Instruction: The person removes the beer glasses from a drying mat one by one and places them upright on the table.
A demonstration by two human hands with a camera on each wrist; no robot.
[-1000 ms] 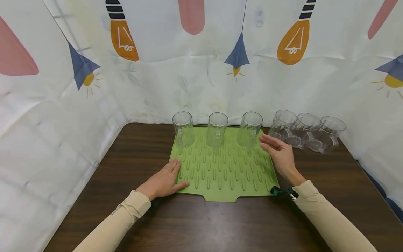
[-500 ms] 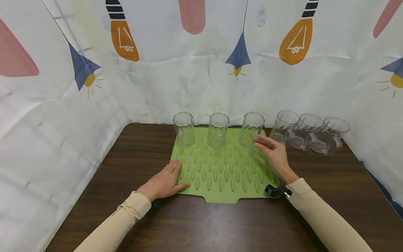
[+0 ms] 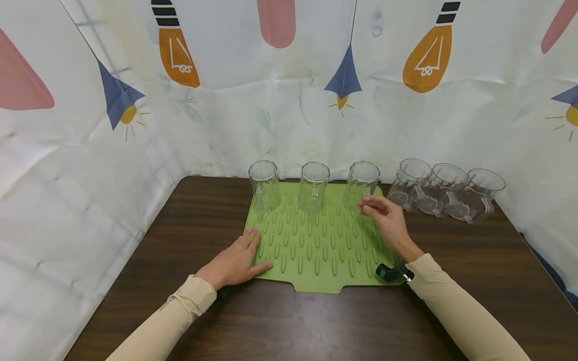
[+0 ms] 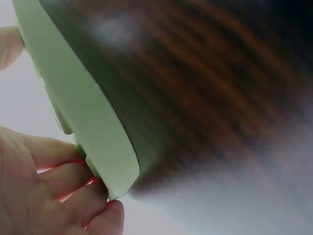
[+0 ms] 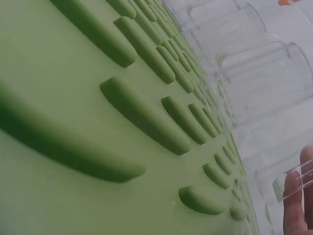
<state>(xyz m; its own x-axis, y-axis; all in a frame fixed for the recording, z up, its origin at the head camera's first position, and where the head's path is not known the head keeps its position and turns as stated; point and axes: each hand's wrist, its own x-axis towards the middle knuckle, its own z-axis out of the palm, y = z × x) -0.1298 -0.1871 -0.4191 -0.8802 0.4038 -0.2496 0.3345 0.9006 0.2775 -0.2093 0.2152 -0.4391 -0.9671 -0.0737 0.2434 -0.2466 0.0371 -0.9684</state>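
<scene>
A green ridged drying mat (image 3: 311,281) lies on the dark wooden table. My left hand (image 3: 235,260) rests on its left edge with the fingers spread; in the left wrist view those fingers (image 4: 68,186) touch the mat's rim. Three clear glass mugs stand in a row along the mat's back: a left mug (image 3: 265,185), a middle mug (image 3: 313,186) and a right mug (image 3: 363,175). My right hand (image 3: 390,223) is at the right mug and pinches its handle. In the right wrist view two fingertips (image 5: 293,188) show at the clear handle; the thumb is out of sight there.
Three more clear mugs stand close together on the table at the back right, the nearest one (image 3: 408,180) just beyond the mat's corner. A white patterned curtain (image 3: 217,125) hangs right behind the table (image 3: 311,331). My right wrist wears a black band (image 3: 395,272).
My right hand has moved left, from beside the right mug to its handle, and its fingers have closed together there. My left hand and the mugs have stayed in place.
</scene>
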